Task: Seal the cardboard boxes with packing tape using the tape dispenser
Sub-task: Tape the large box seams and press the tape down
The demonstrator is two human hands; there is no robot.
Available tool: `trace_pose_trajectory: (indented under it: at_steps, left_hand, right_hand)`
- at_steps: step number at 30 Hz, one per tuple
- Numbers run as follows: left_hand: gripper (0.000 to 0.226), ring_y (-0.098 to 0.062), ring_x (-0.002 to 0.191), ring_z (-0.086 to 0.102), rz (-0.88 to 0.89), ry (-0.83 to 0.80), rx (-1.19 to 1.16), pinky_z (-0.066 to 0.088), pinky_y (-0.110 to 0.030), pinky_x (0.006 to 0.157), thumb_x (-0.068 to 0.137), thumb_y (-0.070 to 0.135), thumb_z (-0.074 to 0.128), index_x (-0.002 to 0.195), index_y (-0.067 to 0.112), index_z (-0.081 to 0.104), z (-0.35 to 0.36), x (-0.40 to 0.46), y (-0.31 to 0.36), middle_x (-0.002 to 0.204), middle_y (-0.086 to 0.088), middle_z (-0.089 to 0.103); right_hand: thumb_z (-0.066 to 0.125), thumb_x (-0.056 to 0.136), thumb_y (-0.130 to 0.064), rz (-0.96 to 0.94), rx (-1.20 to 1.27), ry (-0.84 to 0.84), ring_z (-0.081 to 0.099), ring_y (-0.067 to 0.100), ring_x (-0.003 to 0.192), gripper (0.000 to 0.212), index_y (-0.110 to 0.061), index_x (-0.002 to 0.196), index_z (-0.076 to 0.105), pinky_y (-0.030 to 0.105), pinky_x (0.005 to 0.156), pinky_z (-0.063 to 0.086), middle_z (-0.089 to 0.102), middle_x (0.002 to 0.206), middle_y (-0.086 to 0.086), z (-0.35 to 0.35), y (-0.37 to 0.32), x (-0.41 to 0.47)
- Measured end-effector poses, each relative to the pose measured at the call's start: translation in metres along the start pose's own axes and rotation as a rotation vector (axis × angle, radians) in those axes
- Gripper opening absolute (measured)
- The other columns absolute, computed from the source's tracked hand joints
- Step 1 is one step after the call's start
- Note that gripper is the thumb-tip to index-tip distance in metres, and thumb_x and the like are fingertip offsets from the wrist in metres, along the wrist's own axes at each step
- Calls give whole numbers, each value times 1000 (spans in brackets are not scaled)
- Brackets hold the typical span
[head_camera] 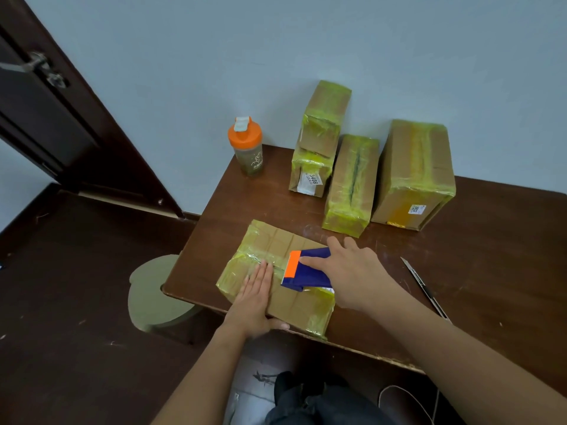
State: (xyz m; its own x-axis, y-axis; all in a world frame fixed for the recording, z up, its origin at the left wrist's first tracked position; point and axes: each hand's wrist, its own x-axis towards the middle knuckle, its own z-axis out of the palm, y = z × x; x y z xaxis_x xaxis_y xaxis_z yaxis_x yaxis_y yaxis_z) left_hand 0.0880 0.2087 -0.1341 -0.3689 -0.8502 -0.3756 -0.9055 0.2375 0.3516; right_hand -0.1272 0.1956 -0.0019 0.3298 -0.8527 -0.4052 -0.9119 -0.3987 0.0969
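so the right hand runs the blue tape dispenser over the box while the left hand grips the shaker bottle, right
Not quite. In the head view the left hand lies flat on the cardboard box, not on the shaker bottle, which stands untouched near the wall. The right hand does hold the blue tape dispenser.

A plain room in a home or small office: a dark wooden table [460, 256] against a bare pale wall [276, 41], a dark wooden door [46, 102] far left of the fingers, dark floor [76, 302], and taped cardboard boxes [414, 173] stacked beyond the fingertips.
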Motion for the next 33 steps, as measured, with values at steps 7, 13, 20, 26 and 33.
trace_pose_trajectory:
  at_steps: [7, 13, 20, 26, 33]
  left_hand:
    - [137, -9, 140, -30, -19, 12, -52, -14, -30, 115, 65, 64, 74, 149, 20, -25, -3, 0, 2, 152, 9, -34]
    - [136, -8, 142, -26, -46, 26, -52, -15, -29, 114, 65, 61, 76, 150, 21, -22, -5, 0, 2, 155, 8, -31]
    - [139, -22, 146, -19, -99, 75, 95, -7, -40, 117, 62, 61, 79, 150, 21, -21, -7, -2, 24, 157, 1, -26]
    - [141, -18, 143, -28, -14, 16, 203, -20, -36, 112, 62, 67, 73, 148, 18, -27, 1, 3, 41, 149, 2, -37]
    - [137, -15, 140, -32, 26, 16, 249, -17, -36, 116, 67, 70, 68, 144, 14, -31, 7, 3, 51, 149, 1, -38]
  right_hand:
    - [64, 91, -31, -11, 60, -8, 40, 31, 120, 84, -47, 151, 7, 36, 79, 42, 28, 144, 10, 9, 9, -16]
    - [59, 92, -35, 36, 137, -45, 40, 26, 117, 82, -52, 149, 3, 32, 76, 41, 29, 142, 5, 32, 38, -46]
    - [61, 92, -34, 49, 169, 38, 36, 27, 123, 81, -50, 149, 6, 35, 81, 46, 29, 143, 5, 40, 43, -50]
    - [61, 92, -34, 50, 160, 52, 36, 27, 122, 81, -49, 150, 6, 36, 83, 48, 30, 140, 5, 45, 48, -50]
    - [64, 91, -35, 47, 155, 13, 33, 27, 129, 84, -47, 151, 7, 34, 84, 46, 27, 146, 5, 50, 51, -49]
